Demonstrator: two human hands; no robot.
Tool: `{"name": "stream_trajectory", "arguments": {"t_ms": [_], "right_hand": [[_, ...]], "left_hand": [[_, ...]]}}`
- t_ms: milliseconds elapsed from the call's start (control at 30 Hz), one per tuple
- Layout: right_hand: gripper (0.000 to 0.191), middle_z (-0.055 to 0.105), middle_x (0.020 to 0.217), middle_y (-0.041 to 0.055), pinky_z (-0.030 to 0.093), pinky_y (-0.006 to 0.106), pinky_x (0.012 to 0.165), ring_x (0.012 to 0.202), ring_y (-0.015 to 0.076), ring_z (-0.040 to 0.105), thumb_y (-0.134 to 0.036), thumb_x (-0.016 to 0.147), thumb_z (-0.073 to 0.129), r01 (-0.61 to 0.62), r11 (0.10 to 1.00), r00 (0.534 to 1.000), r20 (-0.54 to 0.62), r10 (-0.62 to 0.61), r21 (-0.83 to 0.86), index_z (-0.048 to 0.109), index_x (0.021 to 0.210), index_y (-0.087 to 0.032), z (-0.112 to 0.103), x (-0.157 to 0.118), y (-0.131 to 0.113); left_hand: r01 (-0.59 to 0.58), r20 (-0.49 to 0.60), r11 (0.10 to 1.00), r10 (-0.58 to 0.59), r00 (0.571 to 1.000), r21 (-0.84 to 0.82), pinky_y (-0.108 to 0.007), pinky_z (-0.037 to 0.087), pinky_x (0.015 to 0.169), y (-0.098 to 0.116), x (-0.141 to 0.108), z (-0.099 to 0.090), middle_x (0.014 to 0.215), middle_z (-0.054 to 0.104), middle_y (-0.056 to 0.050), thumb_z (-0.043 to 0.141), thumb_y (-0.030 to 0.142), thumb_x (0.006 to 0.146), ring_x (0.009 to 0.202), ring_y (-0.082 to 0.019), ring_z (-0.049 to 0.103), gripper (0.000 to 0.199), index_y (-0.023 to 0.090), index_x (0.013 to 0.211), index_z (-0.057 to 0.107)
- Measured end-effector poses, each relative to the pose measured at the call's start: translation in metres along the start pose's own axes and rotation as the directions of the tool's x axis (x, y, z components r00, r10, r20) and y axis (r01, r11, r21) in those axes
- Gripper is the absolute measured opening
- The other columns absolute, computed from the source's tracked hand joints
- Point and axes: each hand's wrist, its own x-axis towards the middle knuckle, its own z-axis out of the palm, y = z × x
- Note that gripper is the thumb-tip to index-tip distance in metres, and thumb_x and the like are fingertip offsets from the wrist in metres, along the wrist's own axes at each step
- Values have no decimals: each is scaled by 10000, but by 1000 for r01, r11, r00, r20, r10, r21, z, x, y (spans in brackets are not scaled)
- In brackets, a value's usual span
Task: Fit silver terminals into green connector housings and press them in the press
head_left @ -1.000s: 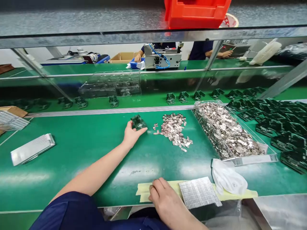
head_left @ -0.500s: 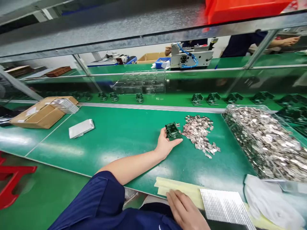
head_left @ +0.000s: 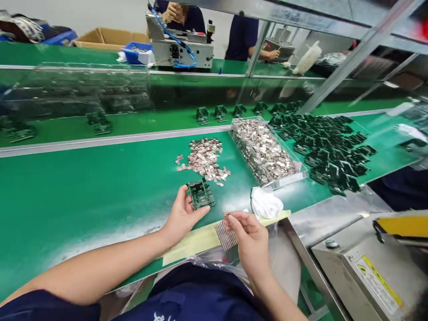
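Observation:
My left hand grips a green circuit board by its edges, tilted above the bench. My right hand pinches a small metal piece between thumb and forefinger; its exact shape is too small to make out. Just under those fingertips lies a row of thin silvery strips at the bench's front edge, beside yellow tape. Beyond the board spreads a loose pile of small metal tabs.
A clear tray heaped with metal tabs stands right of the pile. Many green boards lie farther right. A crumpled white cloth sits near the front edge. Across the bench, people are beside a machine.
The view has swung to the right. My right hand has risen from the tape by the strips and now pinches a small metal piece. My left hand still holds the circuit board.

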Motion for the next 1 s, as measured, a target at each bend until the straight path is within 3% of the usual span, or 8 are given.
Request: {"name": "stream_trajectory", "arguments": {"t_ms": [100, 267, 367, 467, 633, 733, 867, 1000], "right_hand": [[128, 683, 788, 41, 565, 276, 660, 731, 164, 660, -305, 858, 678, 62, 997, 998, -14, -61, 49, 671, 846, -177, 6, -1, 0], [103, 605, 893, 57, 526, 294, 732, 846, 169, 609, -227, 906, 595, 300, 947, 954, 48, -296, -115, 613, 814, -185, 20, -10, 11], [89, 613, 879, 50, 518, 284, 721, 811, 162, 607, -229, 928, 561, 277, 949, 959, 108, -262, -150, 588, 854, -188, 16, -10, 11], [114, 624, 887, 55, 516, 280, 709, 799, 162, 609, -242, 957, 505, 265, 930, 954, 208, -215, -253, 578, 888, -190, 1, -4, 1], [101, 581, 1082, 113, 490, 419, 884, 1064, 252, 560, -196, 897, 537, 429, 715, 903, 272, -331, -552, 612, 830, -200, -23, 7, -23], [83, 583, 1140, 115, 476, 477, 928, 1152, 287, 521, -148, 835, 575, 483, 644, 876, 326, -356, -594, 614, 791, -206, -26, 9, -31], [104, 591, 1208, 114, 433, 519, 1012, 1271, 300, 455, -120, 831, 584, 524, 638, 851, 371, -371, -564, 614, 776, -203, -18, 5, -30], [93, 598, 1224, 107, 417, 512, 1023, 1244, 287, 495, -150, 841, 573, 430, 748, 902, 205, -380, -505, 623, 792, -212, -12, -1, -20]], "left_hand": [[33, 36, 999, -32, 999, -34, -270, 550, 849, -7, -9, 20, 1026, 679, -5, 820, 211, 655, 924, -142, 674, 559, 252, 1062, 439], [35, 34, 998, -33, 999, -54, -268, 539, 815, -9, -11, 32, 976, 674, 5, 819, 238, 657, 895, -148, 669, 565, 258, 1067, 430], [19, 11, 999, -18, 1000, -27, -280, 537, 838, -8, -9, 29, 1007, 667, -10, 810, 247, 676, 928, -162, 669, 550, 254, 1079, 435], [-19, 65, 1000, 18, 998, 14, -276, 543, 840, -8, -8, 24, 1039, 657, -19, 798, 242, 698, 936, -159, 667, 549, 260, 1111, 437], [-74, 284, 995, 54, 957, 60, -272, 557, 775, -8, -12, 15, 1043, 640, -39, 776, 251, 738, 863, -154, 661, 552, 274, 1199, 474], [-48, 359, 998, 32, 933, 35, -266, 559, 753, -8, -15, 12, 1040, 650, -41, 758, 268, 766, 852, -158, 668, 522, 295, 1215, 492], [-46, 353, 999, 46, 935, -8, -247, 557, 764, -7, -16, 13, 1034, 656, -37, 754, 245, 773, 870, -154, 671, 492, 297, 1195, 506], [-2, 354, 999, 14, 935, -34, -211, 557, 698, -5, -17, 15, 999, 654, -23, 735, 219, 792, 801, -124, 661, 460, 299, 1184, 507]]}}
